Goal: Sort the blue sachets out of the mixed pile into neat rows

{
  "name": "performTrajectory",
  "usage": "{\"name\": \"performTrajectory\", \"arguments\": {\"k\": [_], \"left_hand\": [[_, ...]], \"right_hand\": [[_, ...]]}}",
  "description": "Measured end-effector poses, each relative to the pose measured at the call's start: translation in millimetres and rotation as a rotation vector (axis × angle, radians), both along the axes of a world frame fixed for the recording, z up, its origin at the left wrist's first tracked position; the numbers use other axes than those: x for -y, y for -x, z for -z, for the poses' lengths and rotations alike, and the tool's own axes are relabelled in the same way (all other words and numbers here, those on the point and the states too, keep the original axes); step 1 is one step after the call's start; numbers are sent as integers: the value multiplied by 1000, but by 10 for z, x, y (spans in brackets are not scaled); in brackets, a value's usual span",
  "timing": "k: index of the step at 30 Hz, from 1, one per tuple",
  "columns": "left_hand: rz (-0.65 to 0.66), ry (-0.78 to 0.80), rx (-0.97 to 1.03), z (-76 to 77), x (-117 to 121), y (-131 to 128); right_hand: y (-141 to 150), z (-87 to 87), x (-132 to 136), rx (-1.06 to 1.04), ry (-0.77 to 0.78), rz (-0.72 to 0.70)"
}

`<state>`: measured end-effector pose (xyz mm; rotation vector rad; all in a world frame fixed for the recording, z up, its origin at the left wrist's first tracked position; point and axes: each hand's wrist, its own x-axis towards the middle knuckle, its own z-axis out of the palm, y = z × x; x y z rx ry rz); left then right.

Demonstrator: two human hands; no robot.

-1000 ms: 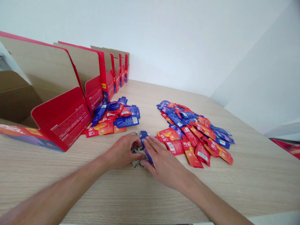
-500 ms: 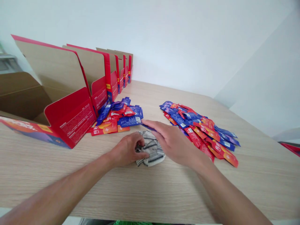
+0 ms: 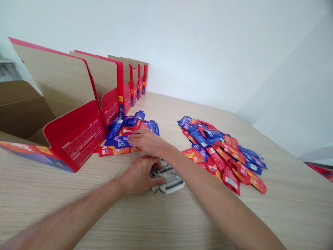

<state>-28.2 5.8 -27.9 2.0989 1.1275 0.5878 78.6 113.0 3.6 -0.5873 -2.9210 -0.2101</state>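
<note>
My left hand rests on the table with its fingers curled round a crumpled striped cloth, white with dark stripes. Reaching across above it, my right hand is at the left pile of pouches. Its fingertips are on the right end of a blue pouch, which lies over red pouches in that pile; the thumb is hidden. To the right of my right forearm spreads a larger heap of red and blue pouches.
A row of open red cardboard boxes with raised lids runs along the left side, the nearest close to the left pile. Behind the table stands a white wall. A red-edged object shows at the far right.
My right hand has moved left, from above the striped cloth to the left pile, bringing a blue pouch along. My left hand stays on the cloth.
</note>
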Motion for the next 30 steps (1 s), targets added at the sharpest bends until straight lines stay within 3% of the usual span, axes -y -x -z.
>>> {"name": "performTrajectory", "arguments": {"k": [3,6,8,12,16,20,23,30], "left_hand": [[10,-14,2,-4,8,3],[19,-41,27,-11,10,14],[36,-62,45,-20,5,20],[29,-114,87,-32,2,-4],[-140,-234,84,-13,31,-97],[-209,-290,20,19,58,-193],[-188,-225,-78,9,53,-229],[-95,-150,-297,-249,19,-303]], "right_hand": [[-57,-6,25,1,42,46],[-291,-196,193,-87,43,202],[-569,-387,338,-117,67,386],[-1235,-667,580,9,144,911],[-1637,-574,722,201,244,1215],[-1749,-293,722,225,365,1257],[-1812,-155,653,89,419,1225],[-1912,-117,606,-271,335,1198]]}}
